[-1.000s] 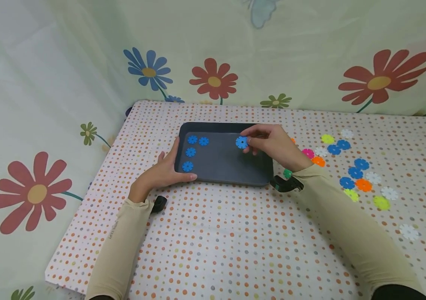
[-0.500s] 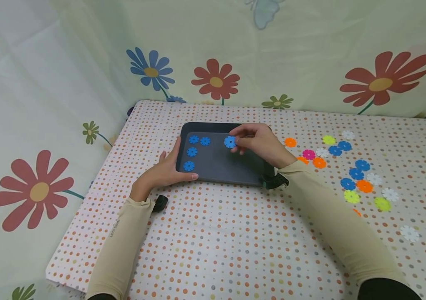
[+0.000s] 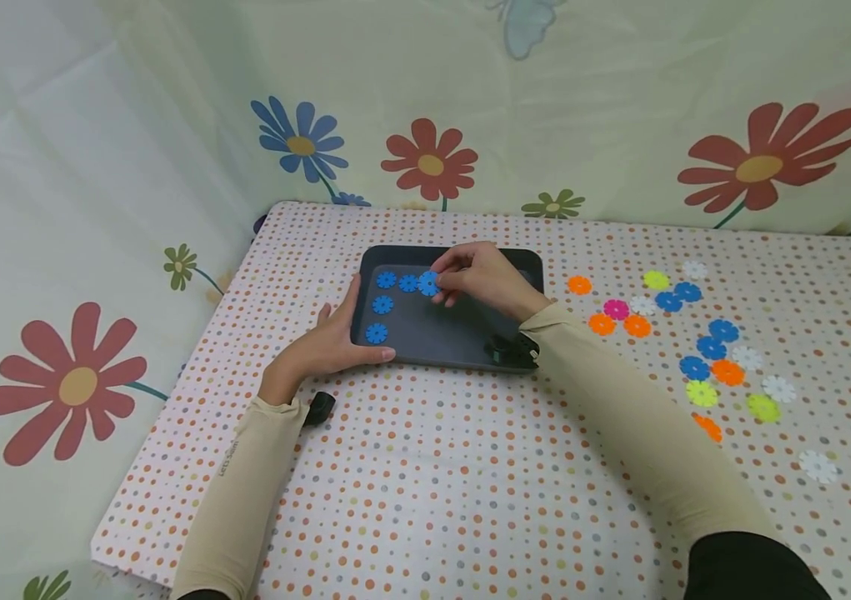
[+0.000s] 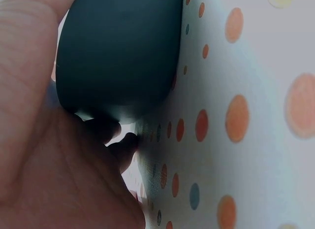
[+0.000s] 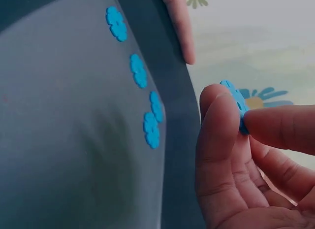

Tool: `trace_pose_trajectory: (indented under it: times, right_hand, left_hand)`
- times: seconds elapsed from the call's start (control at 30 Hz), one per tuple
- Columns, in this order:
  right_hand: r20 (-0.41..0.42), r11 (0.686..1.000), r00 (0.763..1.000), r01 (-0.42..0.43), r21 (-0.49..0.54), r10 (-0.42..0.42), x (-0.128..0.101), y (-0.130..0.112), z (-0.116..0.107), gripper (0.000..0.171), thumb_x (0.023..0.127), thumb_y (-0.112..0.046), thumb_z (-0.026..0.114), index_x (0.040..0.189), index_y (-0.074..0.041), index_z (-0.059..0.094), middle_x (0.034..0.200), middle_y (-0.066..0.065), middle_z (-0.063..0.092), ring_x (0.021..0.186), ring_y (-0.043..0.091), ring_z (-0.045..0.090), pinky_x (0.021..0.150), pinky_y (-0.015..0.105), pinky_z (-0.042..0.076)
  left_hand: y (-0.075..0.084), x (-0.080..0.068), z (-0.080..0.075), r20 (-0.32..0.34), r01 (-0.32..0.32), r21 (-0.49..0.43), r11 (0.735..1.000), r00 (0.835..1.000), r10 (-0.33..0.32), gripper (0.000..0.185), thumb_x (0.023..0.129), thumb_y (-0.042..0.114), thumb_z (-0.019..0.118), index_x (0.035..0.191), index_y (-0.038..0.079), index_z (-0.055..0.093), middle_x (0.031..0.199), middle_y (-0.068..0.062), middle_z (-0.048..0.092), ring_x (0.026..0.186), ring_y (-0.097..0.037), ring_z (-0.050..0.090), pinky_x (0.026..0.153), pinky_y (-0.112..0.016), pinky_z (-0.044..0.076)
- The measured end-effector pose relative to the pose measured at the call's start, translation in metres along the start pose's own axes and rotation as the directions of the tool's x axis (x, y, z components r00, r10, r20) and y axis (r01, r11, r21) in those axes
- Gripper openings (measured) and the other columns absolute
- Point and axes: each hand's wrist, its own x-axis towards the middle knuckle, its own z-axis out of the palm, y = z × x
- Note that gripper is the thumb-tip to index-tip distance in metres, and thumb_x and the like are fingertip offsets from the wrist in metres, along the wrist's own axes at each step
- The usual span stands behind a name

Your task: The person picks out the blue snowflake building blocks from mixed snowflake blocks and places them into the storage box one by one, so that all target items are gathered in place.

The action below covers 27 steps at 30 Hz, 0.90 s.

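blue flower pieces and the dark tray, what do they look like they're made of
The blue flower piece in the right hand looks like thin, matte moulded plastic: flat, uniform colour, notched edge. The tray looks like dark plastic, possibly coated metal: smooth, faintly sheened, with rounded corners.

A line of small dark print runs along the left sleeve (image 3: pixel 228 457) near the wrist, too tiny to make out. No other writing, label or number can be read.
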Motion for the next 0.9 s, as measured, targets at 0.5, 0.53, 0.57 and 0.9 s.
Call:
trace_pose_trajectory:
  times: [0.5, 0.53, 0.57, 0.9]
  right_hand:
    - [0.033, 0.996, 0.999, -0.030, -0.083, 0.033, 0.026, 0.013, 0.020, 0.011, 0.100, 0.001, 0.071, 0.107, 0.009, 0.072, 0.087, 0.016, 0.075, 0.072, 0.023, 0.072, 0.065, 0.030, 0.058]
    - [0.033, 0.996, 0.999, -0.031, -0.086, 0.034, 0.027, 0.014, 0.021, 0.011, 0.100, 0.001, 0.071, 0.107, 0.009, 0.072, 0.087, 0.016, 0.075, 0.072, 0.023, 0.072, 0.065, 0.030, 0.058]
    - [0.033, 0.996, 0.999, -0.034, -0.088, 0.037, 0.028, 0.015, 0.022, 0.011, 0.100, 0.001, 0.070, 0.107, 0.010, 0.073, 0.086, 0.016, 0.075, 0.071, 0.024, 0.072, 0.065, 0.030, 0.058]
    - [0.023, 0.985, 0.997, -0.068, -0.156, 0.072, 0.038, 0.021, 0.029, 0.010, 0.099, -0.002, 0.074, 0.104, 0.006, 0.077, 0.080, 0.014, 0.074, 0.068, 0.021, 0.071, 0.066, 0.032, 0.059]
  left_hand:
    - [-0.001, -0.002, -0.001, -0.002, 0.043, 0.002, 0.999, 0.999, -0.043, 0.140, 0.083, 0.070, 0.082, 0.168, 0.033, -0.024, 0.178, 0.004, -0.010, 0.158, -0.043, -0.024, 0.125, -0.068, 0.002]
    - [-0.001, -0.002, -0.001, -0.002, 0.044, -0.002, 0.999, 0.999, -0.044, 0.140, 0.084, 0.070, 0.082, 0.168, 0.033, -0.024, 0.178, 0.004, -0.010, 0.158, -0.043, -0.024, 0.125, -0.067, 0.002]
    - [-0.001, -0.002, -0.001, -0.003, 0.042, -0.001, 0.999, 0.999, -0.042, 0.139, 0.084, 0.070, 0.081, 0.168, 0.033, -0.023, 0.178, 0.004, -0.010, 0.158, -0.043, -0.024, 0.125, -0.067, 0.002]
    - [0.001, -0.001, 0.000, -0.006, 0.036, 0.008, 0.999, 0.999, -0.036, 0.138, 0.085, 0.068, 0.081, 0.168, 0.032, -0.023, 0.178, 0.004, -0.010, 0.158, -0.040, -0.025, 0.126, -0.064, -0.001]
